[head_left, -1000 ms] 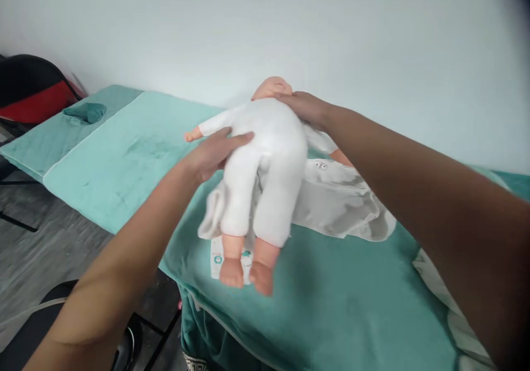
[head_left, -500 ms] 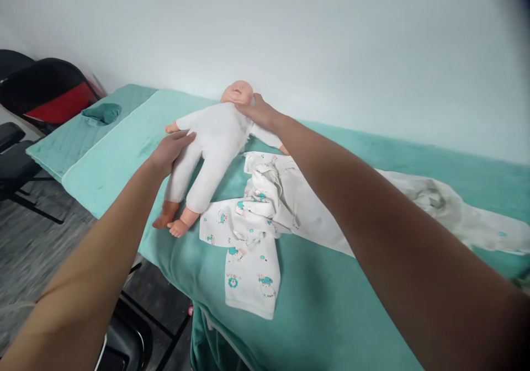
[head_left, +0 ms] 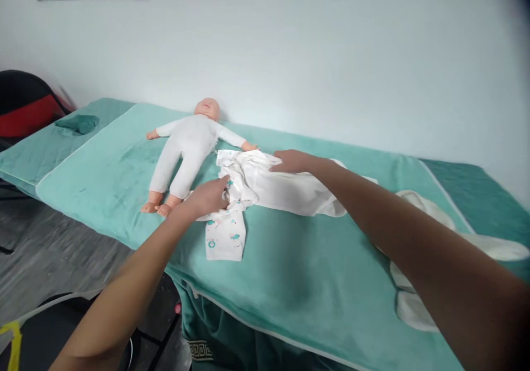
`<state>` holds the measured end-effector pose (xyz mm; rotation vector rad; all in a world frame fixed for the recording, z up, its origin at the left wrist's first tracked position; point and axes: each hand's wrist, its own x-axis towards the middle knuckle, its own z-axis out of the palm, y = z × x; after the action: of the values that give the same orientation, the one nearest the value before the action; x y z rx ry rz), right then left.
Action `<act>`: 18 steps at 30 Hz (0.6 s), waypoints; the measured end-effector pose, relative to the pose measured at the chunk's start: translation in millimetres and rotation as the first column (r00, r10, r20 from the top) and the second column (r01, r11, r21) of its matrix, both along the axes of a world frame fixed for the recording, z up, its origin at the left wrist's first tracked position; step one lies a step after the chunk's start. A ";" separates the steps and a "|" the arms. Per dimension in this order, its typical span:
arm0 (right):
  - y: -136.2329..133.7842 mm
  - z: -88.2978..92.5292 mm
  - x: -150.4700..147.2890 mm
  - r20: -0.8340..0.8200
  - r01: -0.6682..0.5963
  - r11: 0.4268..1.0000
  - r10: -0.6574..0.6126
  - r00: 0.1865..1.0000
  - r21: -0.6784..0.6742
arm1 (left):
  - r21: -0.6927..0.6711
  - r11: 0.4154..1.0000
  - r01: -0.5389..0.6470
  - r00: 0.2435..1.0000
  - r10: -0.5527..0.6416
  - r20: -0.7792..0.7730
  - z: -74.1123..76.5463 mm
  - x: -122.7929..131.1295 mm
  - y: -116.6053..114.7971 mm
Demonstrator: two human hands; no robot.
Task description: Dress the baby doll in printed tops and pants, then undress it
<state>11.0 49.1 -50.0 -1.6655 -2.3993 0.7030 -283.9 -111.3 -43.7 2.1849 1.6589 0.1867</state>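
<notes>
A baby doll (head_left: 192, 136) in a white body lies on its back on the green bed, head toward the wall and arms spread. Beside it is a crumpled white baby garment (head_left: 281, 186) with small teal prints. My left hand (head_left: 213, 195) pinches the garment's printed left part near the doll's feet. Over its upper middle rests my right hand (head_left: 290, 161), fingers bent against the white cloth; whether they grip a fold is hard to make out.
More white cloth (head_left: 414, 305) lies at the right, partly behind my right forearm. The green bed (head_left: 314, 282) runs along the wall. Black chairs stand at the left, one with a red item (head_left: 31, 117). A yellow strap (head_left: 14, 343) shows at bottom left.
Both hands have left the doll and moved right onto the garment. The doll now lies untouched. The view has shifted right, showing more of the bed and the white cloth there.
</notes>
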 end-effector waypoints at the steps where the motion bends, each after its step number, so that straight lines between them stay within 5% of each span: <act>1: -16.7 8.0 -2.2 0.028 -0.066 0.998 0.066 0.997 0.001 | 0.027 1.000 0.009 1.000 -0.009 -0.012 -0.8 6.7 -2.4; 6: -111.6 52.4 -25.7 -0.149 -0.427 0.897 0.440 0.886 0.113 | 0.317 0.926 0.205 0.966 -0.244 0.087 20.6 40.7 -30.9; 9: -164.8 82.4 -23.3 -0.413 -0.352 0.932 0.356 0.838 0.088 | 0.546 0.820 0.175 0.919 -0.335 0.208 45.3 56.3 -56.6; 13: -215.4 123.4 -8.3 -0.674 -0.404 0.910 0.356 0.648 0.093 | 0.697 0.717 0.013 0.902 -0.309 0.300 73.5 69.1 -71.5; 16: -236.9 141.9 -6.5 -0.612 -0.524 0.851 0.427 0.666 0.024 | 0.535 0.833 0.141 0.902 -0.331 0.278 79.1 75.1 -66.5; 18: -241.1 140.4 -7.5 -0.550 -0.486 0.874 0.394 0.736 -0.024 | 0.357 0.915 0.190 0.921 -0.292 0.259 73.6 77.5 -63.5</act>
<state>3.5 -192.0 90.4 -0.7512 -2.3495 1.2745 -206.4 -174.9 29.9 2.4238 1.2376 0.7391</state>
